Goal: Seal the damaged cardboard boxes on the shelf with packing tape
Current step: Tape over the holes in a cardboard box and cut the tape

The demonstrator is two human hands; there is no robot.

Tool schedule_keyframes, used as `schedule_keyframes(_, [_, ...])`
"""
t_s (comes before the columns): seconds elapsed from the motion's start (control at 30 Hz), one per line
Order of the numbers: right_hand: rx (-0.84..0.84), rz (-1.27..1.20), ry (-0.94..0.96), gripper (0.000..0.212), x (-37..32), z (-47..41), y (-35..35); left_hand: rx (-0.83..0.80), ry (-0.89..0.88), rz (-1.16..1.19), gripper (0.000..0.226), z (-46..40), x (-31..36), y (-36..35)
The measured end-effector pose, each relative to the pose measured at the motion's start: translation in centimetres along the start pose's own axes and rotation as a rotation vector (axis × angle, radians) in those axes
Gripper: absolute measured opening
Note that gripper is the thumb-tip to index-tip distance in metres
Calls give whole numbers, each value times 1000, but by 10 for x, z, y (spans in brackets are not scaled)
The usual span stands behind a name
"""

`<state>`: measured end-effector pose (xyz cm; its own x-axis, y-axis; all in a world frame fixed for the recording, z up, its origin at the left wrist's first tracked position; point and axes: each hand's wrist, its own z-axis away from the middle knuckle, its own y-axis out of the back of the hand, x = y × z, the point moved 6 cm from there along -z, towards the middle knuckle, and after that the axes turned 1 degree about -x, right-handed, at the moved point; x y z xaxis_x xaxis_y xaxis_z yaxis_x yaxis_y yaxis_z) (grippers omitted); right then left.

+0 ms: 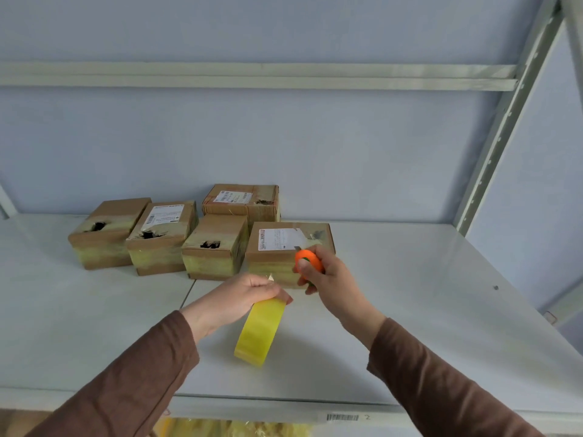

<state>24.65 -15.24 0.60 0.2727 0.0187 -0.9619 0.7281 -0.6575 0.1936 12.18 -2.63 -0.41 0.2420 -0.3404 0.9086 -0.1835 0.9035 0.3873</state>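
Several small cardboard boxes stand on the white shelf (410, 294). Three in a row, the left box (107, 234), the second box (161, 238) and the third box (214, 247), each have a torn dark hole on top. A fourth box (287, 241) with a white label stands nearest my hands, and another box (241, 200) sits behind. My left hand (249, 294) grips a yellow roll of packing tape (258, 332), which hangs below it. My right hand (325, 272) holds an orange cutter (307, 258), its blade tip at the fourth box's front top edge.
A grey metal upright (504, 121) rises at the right, and a shelf beam (252, 75) runs overhead. A barcode label (342, 417) is stuck on the shelf's front edge. Yellowish material shows on the level below.
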Motion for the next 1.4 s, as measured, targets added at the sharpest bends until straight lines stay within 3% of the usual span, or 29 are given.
schedule_keyframes(0.1, [-100, -200, -182, 29, 3, 3, -23, 0, -18, -165, 28, 9, -1, 8])
schedule_keyframes(0.17, [-183, -196, -167, 55, 2, 5, -38, -1, -17, -185, 27, 14, -1, 15])
schedule_keyframes(0.23, [-277, -139, -86, 64, -1, 7, -58, -9, -19, -161, 24, 21, -1, 21])
schedule_keyframes(0.33, [-260, -44, -20, 32, -1, 1, -84, -5, -29, -213, 25, 30, -5, 32])
schedule_keyframes(0.47, [-172, 25, 52, 19, 2, -3, -111, 58, -8, -425, 26, 41, -18, 60])
schedule_keyframes(0.63, [-110, -133, 22, 6, 10, -4, -149, 163, 30, -1067, 40, 52, -29, 97])
schedule_keyframes(0.73, [-137, -267, -111, 10, 20, -6, -171, 90, -15, -1318, 31, 53, -41, 108])
schedule_keyframes(0.8, [-122, -249, -170, 8, 29, -8, -179, 71, 14, -1279, 24, 54, -54, 116])
schedule_keyframes(0.93, [-109, 212, -144, 17, 40, -11, -176, 141, 135, -847, 70, 56, -81, 118])
schedule_keyframes(1.13, [-103, 549, 46, 32, 22, -8, -157, 261, 91, -873, 97, 56, -75, 107])
schedule_keyframes(1.2, [-36, 583, 167, 29, 9, -4, -134, 287, 26, -810, 91, 50, -55, 101])
schedule_keyframes(1.33, [212, 632, 493, 10, -24, 3, -65, 395, -224, -675, 58, 24, -6, 79])
schedule_keyframes(1.4, [314, 652, 556, 10, -29, -1, -24, 402, -315, -681, 56, 3, 12, 61])
